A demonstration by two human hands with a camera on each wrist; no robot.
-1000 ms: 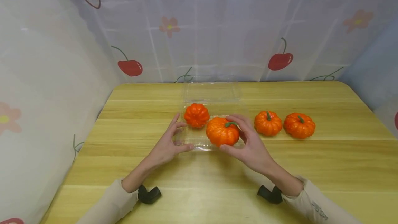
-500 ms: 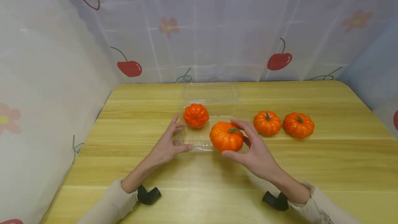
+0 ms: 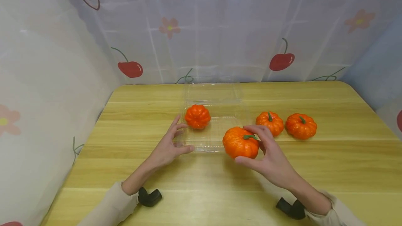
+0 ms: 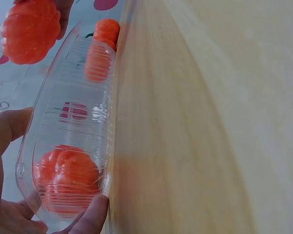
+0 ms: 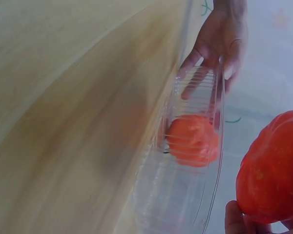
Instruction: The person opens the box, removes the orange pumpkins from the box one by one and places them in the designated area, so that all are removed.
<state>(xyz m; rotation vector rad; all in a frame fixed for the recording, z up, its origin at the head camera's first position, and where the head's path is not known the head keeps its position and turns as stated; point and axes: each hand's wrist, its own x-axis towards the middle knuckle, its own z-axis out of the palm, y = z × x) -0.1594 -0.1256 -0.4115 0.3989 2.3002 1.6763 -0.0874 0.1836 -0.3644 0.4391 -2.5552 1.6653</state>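
Note:
My right hand (image 3: pixel 274 163) grips an orange toy pumpkin (image 3: pixel 239 143) with a green stem, raised by the container's front right corner. In the right wrist view this pumpkin (image 5: pixel 273 168) is apart from the container wall. A clear plastic clamshell container (image 3: pixel 220 144) lies with its lid folded back. Inside, at its left end, sits another pumpkin (image 3: pixel 197 117), stem hidden in the head view. My left hand (image 3: pixel 166 149) spreads round the container's front left corner, thumb along the front edge. In the left wrist view, a fingertip (image 4: pixel 98 207) touches the container's end.
Two more toy pumpkins stand to the right of the container: a nearer one (image 3: pixel 270 123), partly behind my right hand, and a farther one (image 3: pixel 301 126). The wooden table (image 3: pixel 150 104) ends at a patterned curtain (image 3: pixel 213 37) at the back.
My right hand has moved right and toward me with its pumpkin, from over the container to its front right corner. My left hand and the other pumpkins have stayed in place.

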